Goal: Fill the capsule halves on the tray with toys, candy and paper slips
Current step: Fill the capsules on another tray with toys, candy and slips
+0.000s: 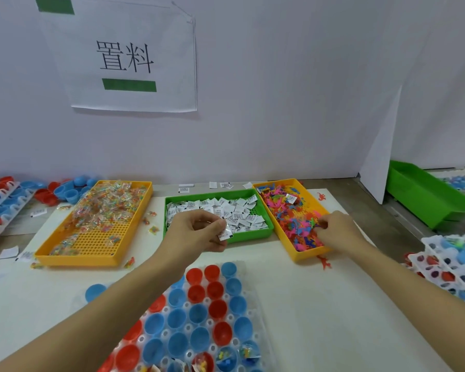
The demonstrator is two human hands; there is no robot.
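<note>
A clear tray of red and blue capsule halves lies in front of me; a few nearest halves hold candy or toys. My left hand pinches paper slips over the front of the green slip tray. My right hand reaches into the yellow toy tray, fingers curled among the small plastic toys. A yellow candy tray with wrapped candy stands to the left.
Loose capsule halves and more capsule trays sit at the far left. Filled trays lie at the right, a green bin behind them. A lone blue half and stray toys rest on the table.
</note>
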